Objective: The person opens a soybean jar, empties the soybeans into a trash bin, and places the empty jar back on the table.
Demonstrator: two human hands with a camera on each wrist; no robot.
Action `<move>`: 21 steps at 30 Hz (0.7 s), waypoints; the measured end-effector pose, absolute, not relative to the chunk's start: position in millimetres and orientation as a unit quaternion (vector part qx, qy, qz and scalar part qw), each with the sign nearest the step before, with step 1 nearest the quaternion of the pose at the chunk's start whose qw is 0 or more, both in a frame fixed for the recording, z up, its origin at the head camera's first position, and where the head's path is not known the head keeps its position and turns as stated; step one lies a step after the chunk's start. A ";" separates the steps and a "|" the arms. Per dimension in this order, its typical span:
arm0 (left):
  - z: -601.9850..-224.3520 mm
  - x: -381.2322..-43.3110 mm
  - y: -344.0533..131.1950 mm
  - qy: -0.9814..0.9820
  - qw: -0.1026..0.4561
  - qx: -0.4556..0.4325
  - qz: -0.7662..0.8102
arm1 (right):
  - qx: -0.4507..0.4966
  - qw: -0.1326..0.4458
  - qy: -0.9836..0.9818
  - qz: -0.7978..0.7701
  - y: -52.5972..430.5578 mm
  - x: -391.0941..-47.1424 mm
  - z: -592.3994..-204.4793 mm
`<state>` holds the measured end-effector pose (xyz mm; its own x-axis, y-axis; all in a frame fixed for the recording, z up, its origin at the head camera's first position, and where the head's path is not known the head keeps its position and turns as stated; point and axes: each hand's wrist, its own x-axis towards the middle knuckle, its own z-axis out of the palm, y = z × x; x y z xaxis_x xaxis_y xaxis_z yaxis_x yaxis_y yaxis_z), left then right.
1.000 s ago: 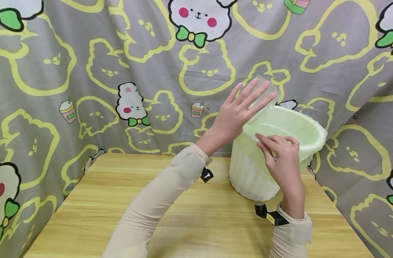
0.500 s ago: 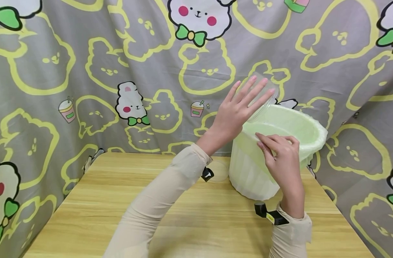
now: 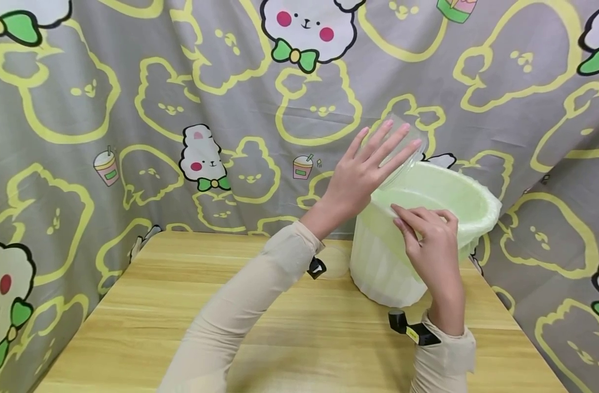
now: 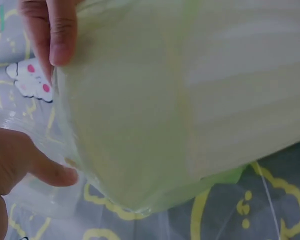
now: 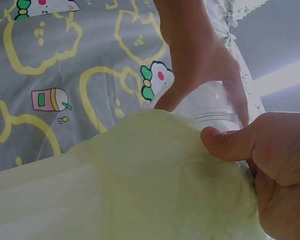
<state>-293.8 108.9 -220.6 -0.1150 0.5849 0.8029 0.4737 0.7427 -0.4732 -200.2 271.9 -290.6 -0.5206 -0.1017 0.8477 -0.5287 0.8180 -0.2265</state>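
A white ribbed trash can [image 3: 383,275] stands on the table, lined with a pale green trash bag [image 3: 483,218] folded over its rim. My left hand [image 3: 355,174] grips a clear plastic container [image 3: 411,155], tilted at the left edge of the can's mouth. In the right wrist view the thumb and fingers reach around that container [image 5: 210,102]. My right hand [image 3: 429,237] pinches the bag-covered rim at the near side, thumb outside, as the right wrist view shows. What the container holds cannot be seen.
A clear round disc, perhaps a lid, [image 3: 337,263] lies on the wooden table [image 3: 191,305] left of the can. Behind and beside the table hangs a grey patterned curtain [image 3: 260,207]. Black camera mounts sit at both wrists.
The head view shifts slightly. Both hands, the container and the trash can keep nearly the same places; the left hand and container bob up a little, then down again.
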 end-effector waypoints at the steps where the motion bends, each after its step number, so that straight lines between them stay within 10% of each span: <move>1: -220.7 -293.6 109.1 -0.745 0.562 -0.356 0.051 | 0.188 0.452 -0.840 0.236 272.0 -200.0 -290.8; 21: -218.9 -288.3 111.0 -0.760 0.532 -0.374 0.018 | 0.190 0.454 -0.838 0.236 271.6 -201.2 -290.4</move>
